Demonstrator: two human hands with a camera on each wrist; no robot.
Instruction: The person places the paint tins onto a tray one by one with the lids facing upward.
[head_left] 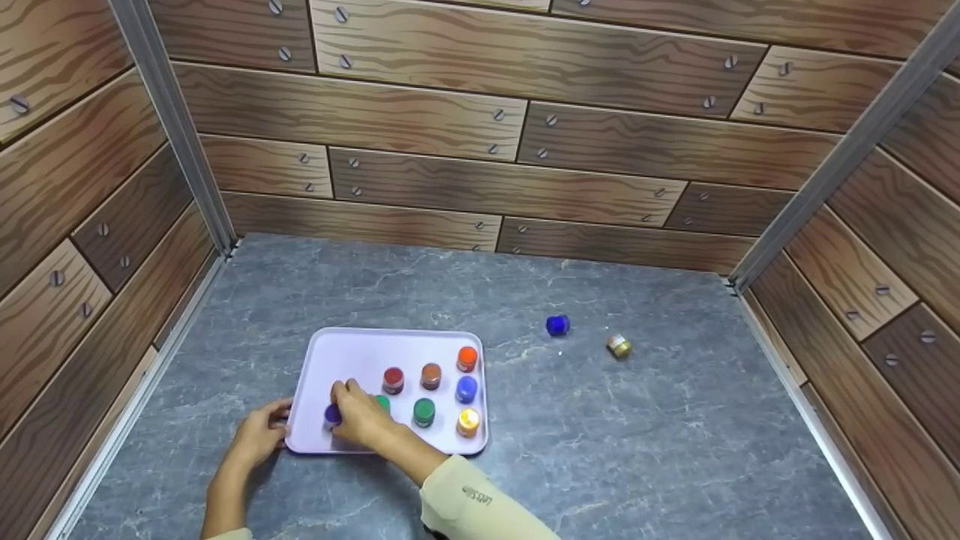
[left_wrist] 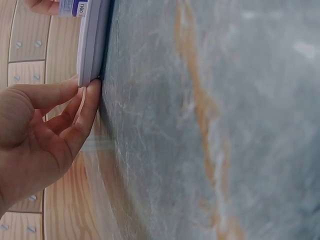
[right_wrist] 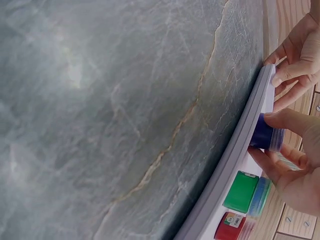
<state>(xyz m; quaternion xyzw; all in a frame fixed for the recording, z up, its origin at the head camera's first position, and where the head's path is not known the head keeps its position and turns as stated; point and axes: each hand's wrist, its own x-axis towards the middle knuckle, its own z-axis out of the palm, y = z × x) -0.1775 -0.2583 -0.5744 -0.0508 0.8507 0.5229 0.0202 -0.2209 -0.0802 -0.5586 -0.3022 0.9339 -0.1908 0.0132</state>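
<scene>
My right hand [head_left: 360, 416] pinches a small purple-blue paint jar [head_left: 332, 415] between thumb and fingers at the left end of a pale lilac tray [head_left: 349, 345]. In the right wrist view, this jar [right_wrist: 262, 134] stands close over the tray floor, near the front rim. The left hand [head_left: 259, 435] grips the tray's left edge, thumb above and fingers beneath, as the left wrist view shows. Beside the right hand sit a green jar [head_left: 383, 403], partly hidden by it, and a dark red jar [head_left: 393, 380].
Further right on the tray stand a brown jar [head_left: 430, 376], another green jar [head_left: 424, 412], an orange jar [head_left: 467, 358], a blue jar [head_left: 466, 389] and a yellow jar [head_left: 468, 422]. On the grey marbled table lie a deep blue jar [head_left: 557, 325] and a gold jar [head_left: 619, 346]. Wood-patterned walls [head_left: 420, 127] enclose it.
</scene>
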